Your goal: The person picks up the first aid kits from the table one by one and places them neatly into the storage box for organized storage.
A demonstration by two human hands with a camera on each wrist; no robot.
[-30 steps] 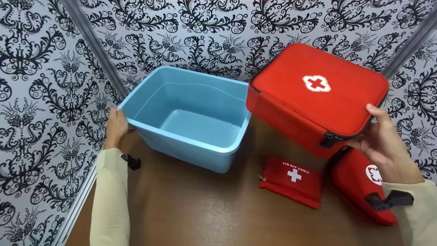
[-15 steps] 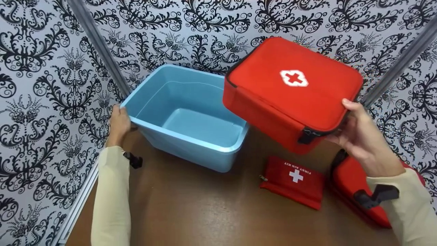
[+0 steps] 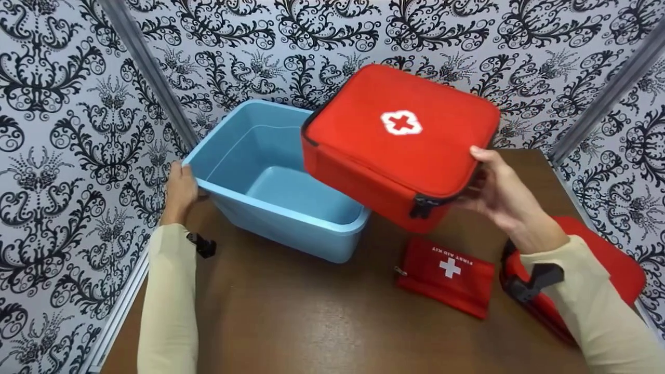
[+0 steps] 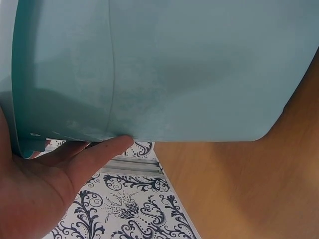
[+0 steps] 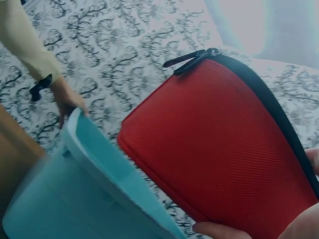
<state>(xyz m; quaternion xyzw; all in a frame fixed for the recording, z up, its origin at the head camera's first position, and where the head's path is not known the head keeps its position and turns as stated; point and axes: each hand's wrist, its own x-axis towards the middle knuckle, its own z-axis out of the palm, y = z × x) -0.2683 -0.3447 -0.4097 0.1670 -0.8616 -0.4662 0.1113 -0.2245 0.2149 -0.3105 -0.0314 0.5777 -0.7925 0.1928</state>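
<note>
Blue, with a tub (image 3: 291,231) clasped at its left corner in the left grip (image 3: 182,192), then red, with a raised case (image 3: 384,161) pinched in the right grip (image 3: 506,200), a pouch (image 3: 452,280) below that grip and a bag (image 3: 613,249) to its lower right.

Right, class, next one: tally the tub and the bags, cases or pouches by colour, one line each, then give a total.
Red: 3 (the boxy bag in the right hand, the flat pouch, and the case partly hidden by the sleeve)
Blue: 1 (the tub)
Total: 4
</note>
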